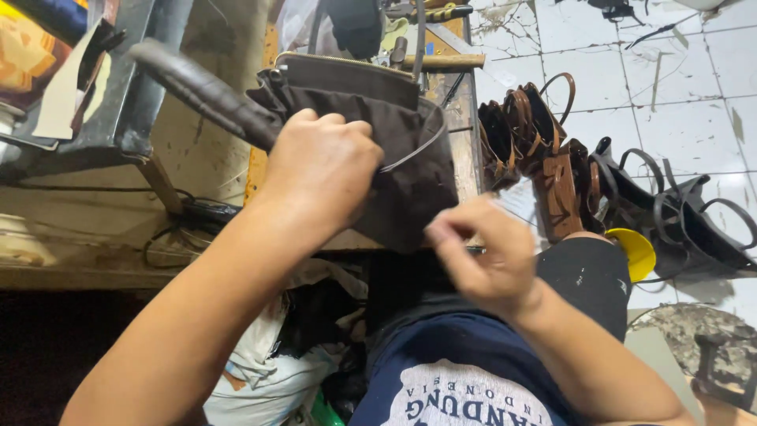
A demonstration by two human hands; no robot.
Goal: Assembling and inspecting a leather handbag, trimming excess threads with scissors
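- left hand point(319, 170) closed over the dark brown bag point(394, 150), pressing it on the worktop point(465, 118) edge.
- right hand point(481, 252) pinched shut just below the bag; contents too blurred to tell.
- step judged: hand-finishing the bag's side.
- next move needs steady hold.

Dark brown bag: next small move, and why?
Probably draw the right hand further back from the dark brown bag. Its fingertips are pinched just off the bag's lower edge, as if on something too thin to see, while the left hand presses the bag down.
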